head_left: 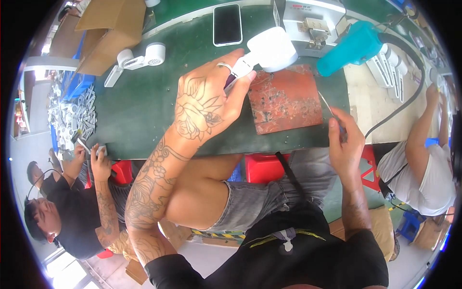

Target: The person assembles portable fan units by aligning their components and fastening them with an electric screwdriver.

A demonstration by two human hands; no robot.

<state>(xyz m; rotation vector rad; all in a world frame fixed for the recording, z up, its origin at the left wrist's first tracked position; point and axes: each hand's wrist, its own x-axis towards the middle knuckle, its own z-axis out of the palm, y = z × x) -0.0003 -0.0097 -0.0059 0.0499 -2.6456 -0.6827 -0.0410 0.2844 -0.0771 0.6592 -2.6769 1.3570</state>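
Left hand [211, 94] now: fingers wrapped round the slim handle of a white plastic device with a blocky head [274, 48], at the upper-left corner of a scuffed, reddish-brown square mat [286, 103]. Right hand [347, 139]: fingers pinching a thin metal tool [326, 102], tip near the mat's right edge. Beyond, a black-screened, white-rimmed phone [227, 25] lies on the green worktop [144, 106].
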